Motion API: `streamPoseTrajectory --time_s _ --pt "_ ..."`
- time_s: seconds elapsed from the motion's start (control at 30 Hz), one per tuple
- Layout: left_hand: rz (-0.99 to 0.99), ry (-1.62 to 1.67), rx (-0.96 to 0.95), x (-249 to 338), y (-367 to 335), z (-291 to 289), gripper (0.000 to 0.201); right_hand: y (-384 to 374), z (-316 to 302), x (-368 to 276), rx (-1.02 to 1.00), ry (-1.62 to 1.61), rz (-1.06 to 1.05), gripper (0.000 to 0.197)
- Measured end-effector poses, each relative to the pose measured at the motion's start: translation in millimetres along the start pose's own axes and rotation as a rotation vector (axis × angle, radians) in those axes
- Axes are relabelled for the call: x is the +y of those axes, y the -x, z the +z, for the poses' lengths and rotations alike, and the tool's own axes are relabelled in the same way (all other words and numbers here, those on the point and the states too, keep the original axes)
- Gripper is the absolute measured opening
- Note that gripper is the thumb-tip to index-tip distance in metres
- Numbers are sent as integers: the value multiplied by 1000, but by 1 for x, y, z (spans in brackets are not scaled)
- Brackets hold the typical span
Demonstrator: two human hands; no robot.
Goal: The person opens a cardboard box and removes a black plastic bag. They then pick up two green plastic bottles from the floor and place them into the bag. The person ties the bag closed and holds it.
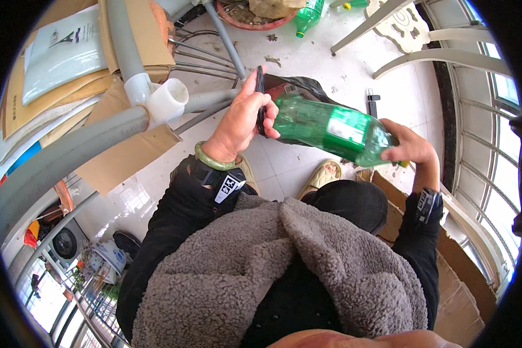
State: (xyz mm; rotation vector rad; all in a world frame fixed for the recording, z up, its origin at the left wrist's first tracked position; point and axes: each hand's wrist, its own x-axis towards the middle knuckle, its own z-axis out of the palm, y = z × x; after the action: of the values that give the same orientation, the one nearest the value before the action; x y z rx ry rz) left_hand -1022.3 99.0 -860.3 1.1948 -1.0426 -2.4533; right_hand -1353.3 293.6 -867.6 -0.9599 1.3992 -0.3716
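Note:
A large clear-green plastic bottle [310,124] with a green and white label lies sideways before me. The fingers of my right hand [410,149] are closed round its neck end, at the right. To the left, my left hand [242,119] grips the edge of a black plastic bag [307,86], its thumb pointing up. The bottle's base is beside the left fingers and over the bag, whose body is partly hidden behind it. I cannot tell how far the bottle is inside the bag. A pale green bangle [211,158] circles my left wrist.
A grey pipe frame [98,130] with a white fitting [168,100] stands at my left, with cardboard and packets [66,52] stacked behind. More green bottles [309,17] and a reddish basin [255,23] are ahead. Pale chair legs [441,56] stand far right, a cardboard box [446,278] near right.

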Motion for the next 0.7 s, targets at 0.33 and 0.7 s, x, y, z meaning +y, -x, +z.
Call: streamPoseTrajectory --time_s 0.33,0.7 --pt "-105 66 -57 7 15 -1 64 -123 63 16 70 271 -23 103" --pt "-100 23 11 9 10 -20 51 -75 16 -37 319 60 37 72"
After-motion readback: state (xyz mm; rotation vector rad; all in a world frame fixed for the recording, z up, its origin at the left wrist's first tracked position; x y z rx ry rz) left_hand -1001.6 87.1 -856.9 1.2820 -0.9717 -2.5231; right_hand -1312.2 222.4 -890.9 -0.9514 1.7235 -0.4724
